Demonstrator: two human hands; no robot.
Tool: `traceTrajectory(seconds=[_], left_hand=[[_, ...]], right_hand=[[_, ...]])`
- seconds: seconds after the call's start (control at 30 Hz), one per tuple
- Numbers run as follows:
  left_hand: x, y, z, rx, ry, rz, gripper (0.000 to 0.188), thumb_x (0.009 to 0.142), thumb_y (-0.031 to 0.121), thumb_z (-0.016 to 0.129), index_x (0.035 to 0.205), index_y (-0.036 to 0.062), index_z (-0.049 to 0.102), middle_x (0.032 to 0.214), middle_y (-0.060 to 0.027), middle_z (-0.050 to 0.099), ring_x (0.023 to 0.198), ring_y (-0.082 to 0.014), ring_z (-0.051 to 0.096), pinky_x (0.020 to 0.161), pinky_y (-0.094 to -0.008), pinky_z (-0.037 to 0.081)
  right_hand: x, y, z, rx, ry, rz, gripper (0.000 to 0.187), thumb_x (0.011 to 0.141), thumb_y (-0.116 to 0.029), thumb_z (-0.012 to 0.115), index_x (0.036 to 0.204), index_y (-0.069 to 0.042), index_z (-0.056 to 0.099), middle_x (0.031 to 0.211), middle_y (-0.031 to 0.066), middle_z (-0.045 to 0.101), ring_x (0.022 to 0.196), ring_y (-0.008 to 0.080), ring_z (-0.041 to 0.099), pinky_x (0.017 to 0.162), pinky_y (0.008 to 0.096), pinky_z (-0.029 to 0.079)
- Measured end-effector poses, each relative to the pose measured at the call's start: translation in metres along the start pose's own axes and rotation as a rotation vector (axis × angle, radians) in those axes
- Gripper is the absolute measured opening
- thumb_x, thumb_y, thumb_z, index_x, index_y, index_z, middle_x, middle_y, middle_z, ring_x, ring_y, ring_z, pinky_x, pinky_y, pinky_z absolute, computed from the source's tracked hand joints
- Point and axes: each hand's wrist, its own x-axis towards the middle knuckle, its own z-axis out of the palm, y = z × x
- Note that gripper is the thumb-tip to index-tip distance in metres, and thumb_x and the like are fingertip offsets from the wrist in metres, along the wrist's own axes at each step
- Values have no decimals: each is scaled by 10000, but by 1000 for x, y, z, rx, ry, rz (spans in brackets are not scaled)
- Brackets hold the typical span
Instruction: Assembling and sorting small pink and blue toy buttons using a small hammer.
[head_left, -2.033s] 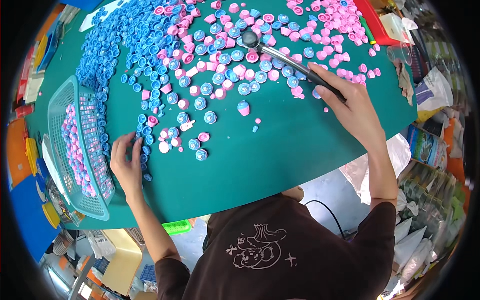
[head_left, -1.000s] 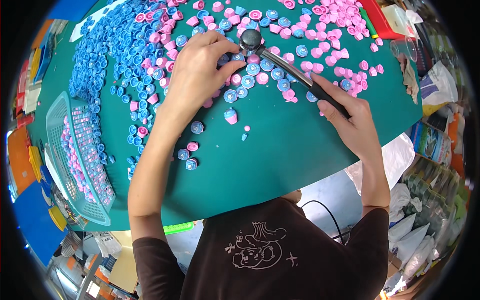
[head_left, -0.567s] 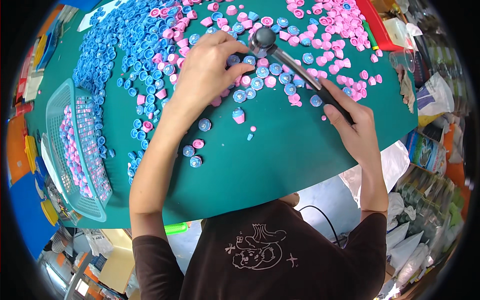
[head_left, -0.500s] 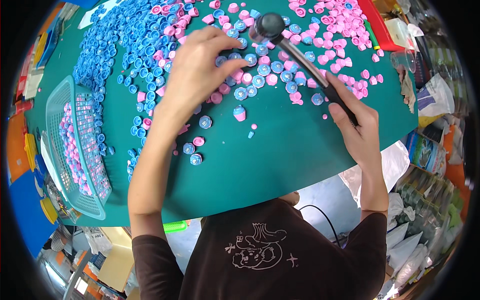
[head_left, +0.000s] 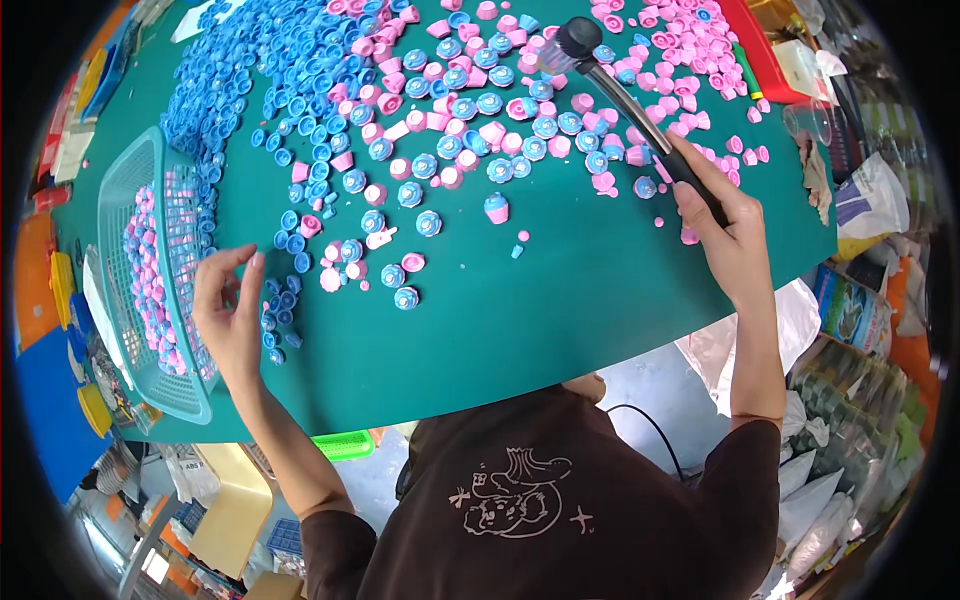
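My right hand [head_left: 733, 228] is wrapped round the black grip of a small hammer [head_left: 625, 100], with its dark head raised over the pieces at the far side. My left hand [head_left: 228, 315] hovers over the table just right of the turquoise basket [head_left: 205, 365]. Its thumb and forefinger come together at the tips; whatever they may pinch is too small or hidden. Loose blue cups [head_left: 280, 315] lie close beside those fingers. In the middle, blue-topped pink toy cupcakes [head_left: 496, 208] are scattered among separate pink cups [head_left: 451, 178].
A large heap of blue cups [head_left: 205, 100] covers the far left, and pink cups [head_left: 700, 50] spread at the far right. A red tray [head_left: 760, 60] edges the green table [head_left: 480, 330]. A clear plastic cup [head_left: 808, 122] stands at its right rim.
My left hand has swung from the middle pieces back leftward to beside the basket. The hammer and my right hand have shifted slightly right.
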Motion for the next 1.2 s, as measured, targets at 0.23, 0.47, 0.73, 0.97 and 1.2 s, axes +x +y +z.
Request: traceTrajectory(seconds=[0.23,0.47,0.73,0.97,1.2], left_hand=[[7,10,-18,108,45,3,90,824,83,728,906,54,707,811,-5,641,646,-79,488,566,-229,357],[-34,-6,-12,155,-127,-97,165,788,91,754,936,33,706,780,-38,623,614,-111,487,556,-263,392],[-40,-34,-23,120,-52,-171,180,798,101,747,957,30,701,794,-55,622,639,-134,533,572,-273,422],[-65,-15,-18,393,-107,-189,241,771,117,761,988,39,689,823,-85,622,717,-199,578,648,-325,471],[-40,-7,-6,155,79,-122,206,801,83,754,989,24,694,864,-23,674,668,-89,519,571,-238,393]], right_hand=[[-20,25,0,62,36,-72,436,961,-138,583,1386,-73,508,860,-43,568,654,22,463,554,155,366],[-12,20,8,43,-16,-63,443,971,-192,571,1394,-81,501,757,-48,514,619,24,433,531,170,341],[-17,18,8,41,-1,-83,444,971,-191,570,1394,-78,501,737,-49,501,610,27,421,527,173,329],[-14,13,7,69,-12,-36,423,946,-167,604,1359,-99,543,816,-27,578,651,47,467,583,190,386],[-17,9,10,11,-44,-52,401,923,-173,632,1316,-111,586,935,37,647,700,63,514,651,225,447]])
